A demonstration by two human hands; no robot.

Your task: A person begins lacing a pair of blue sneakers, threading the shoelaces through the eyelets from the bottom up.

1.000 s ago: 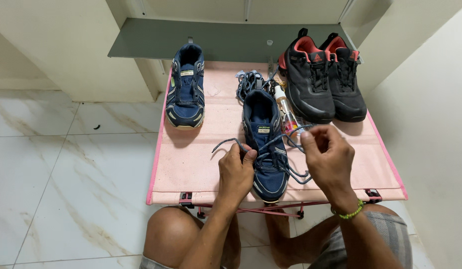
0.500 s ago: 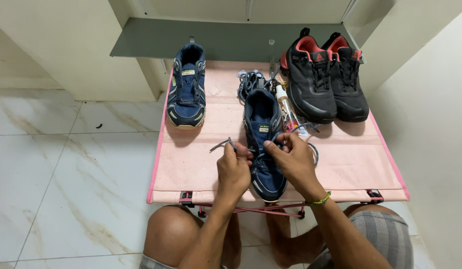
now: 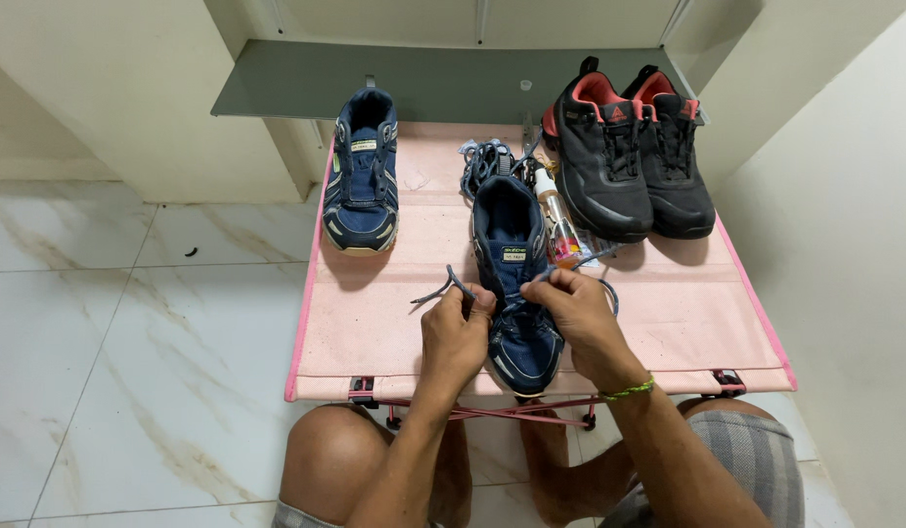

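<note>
A navy blue sports shoe lies on a pink folding table right in front of me, toe toward me. My left hand pinches one end of its grey shoelace at the shoe's left side. On the shoe's right side, my right hand grips the other lace end over the eyelets. The matching navy shoe stands apart at the table's back left.
A pair of black and red shoes sits at the back right. A small spray bottle and a bundle of loose laces lie beside the near shoe. White walls close in behind and on the right; marble floor spreads left.
My right hand has moved left from beside the shoe onto its laces. The left hand has drawn its lace end in closer to the shoe.
</note>
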